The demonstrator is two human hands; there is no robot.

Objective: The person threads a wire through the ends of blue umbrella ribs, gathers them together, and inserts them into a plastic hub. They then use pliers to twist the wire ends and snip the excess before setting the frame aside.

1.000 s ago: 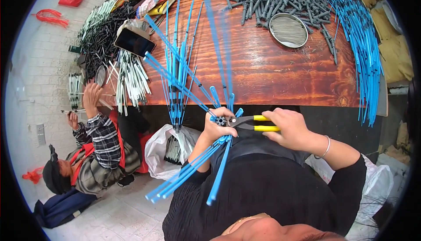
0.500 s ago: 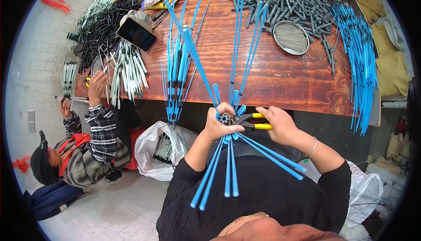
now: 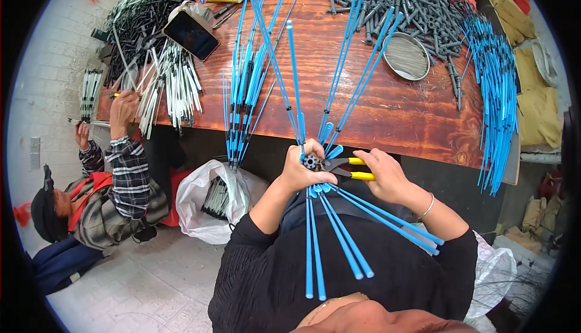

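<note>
Your left hand [image 3: 301, 172] has its fingers wrapped tight around a small black round hub [image 3: 311, 163] with thin blue plastic rods [image 3: 339, 239] fanning out of it, some pointing up over the worktop, others down across your black top. It all sits just in front of the edge of the reddish-brown wooden worktop [image 3: 393, 112]. Your right hand [image 3: 384, 174] has its fingers closed around the yellow-handled pliers [image 3: 344, 168], and the tips sit right at the hub. More loose blue rods [image 3: 245, 91] lie on the worktop, next to a pile of dark grey plastic pieces [image 3: 399, 9] and a round metal dish [image 3: 407, 56]. Off to your left, another person [image 3: 97, 194] in a plaid sleeve handles white rods [image 3: 172, 82].
</note>
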